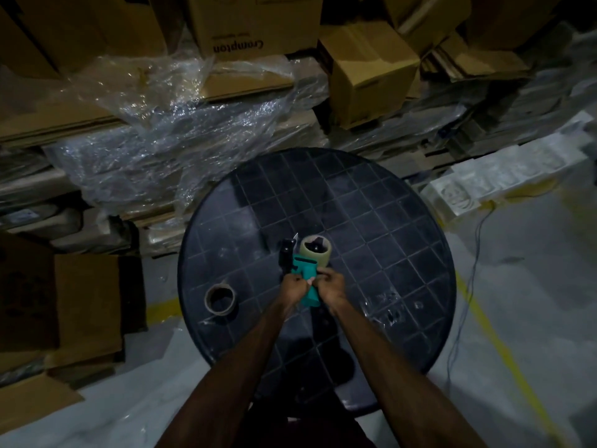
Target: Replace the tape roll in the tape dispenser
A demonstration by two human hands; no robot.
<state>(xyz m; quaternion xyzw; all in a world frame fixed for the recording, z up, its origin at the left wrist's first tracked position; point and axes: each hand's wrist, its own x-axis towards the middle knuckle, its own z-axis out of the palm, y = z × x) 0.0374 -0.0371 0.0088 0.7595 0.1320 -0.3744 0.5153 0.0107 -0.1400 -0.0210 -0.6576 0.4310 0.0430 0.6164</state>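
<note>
Both hands, left hand [294,283] and right hand [330,282], clench the light, rigid teal tape dispenser [305,276] by its handle, safest away from the blade, fresh tape roll [316,250] seated

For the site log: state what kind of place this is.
Likely a warehouse or stockroom: stacked cardboard boxes, loose plastic wrap, and yellow line on the concrete floor around the round table.

The far and right parts of the round table [371,202] lie bare, open to a reaching hand. Near its left edge an empty tape core [220,299] stands in the way. At the middle the tape dispenser [305,273] blocks passage. Beyond the far rim, plastic wrap [181,124] and stacked boxes [371,76] crowd close.
</note>
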